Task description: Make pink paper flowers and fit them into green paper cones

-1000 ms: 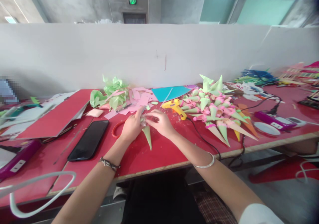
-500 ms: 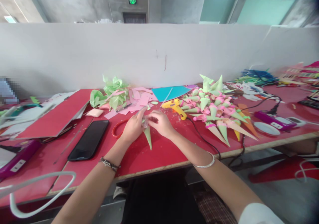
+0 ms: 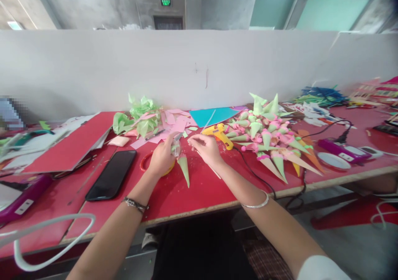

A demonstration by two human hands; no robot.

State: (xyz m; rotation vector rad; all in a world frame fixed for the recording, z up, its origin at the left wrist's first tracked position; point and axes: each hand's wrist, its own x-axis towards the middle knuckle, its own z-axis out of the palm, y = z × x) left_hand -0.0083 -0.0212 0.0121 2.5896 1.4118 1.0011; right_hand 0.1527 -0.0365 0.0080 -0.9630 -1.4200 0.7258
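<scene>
My left hand is closed round a small clear, crinkled plastic piece with some green showing in it; its kind is unclear. Just below lies a pale green paper cone, its point toward me. To the right of that, my right hand is raised with thumb and fingertips pinched together; anything between them is too small to name. A thin pale strip shows beneath this hand. Partly behind the left hand are the red-orange and yellow handles of what look like scissors.
A yellow glue gun lies beyond my right hand, its cord trailing toward the table edge. Farther right is a heap of green and pink paper cones. A black phone lies left, with pink paper scraps at the back.
My hands have drawn apart. The left has moved slightly left with the plastic piece, and the right slightly right, still pinched. The green cone stays in place.
</scene>
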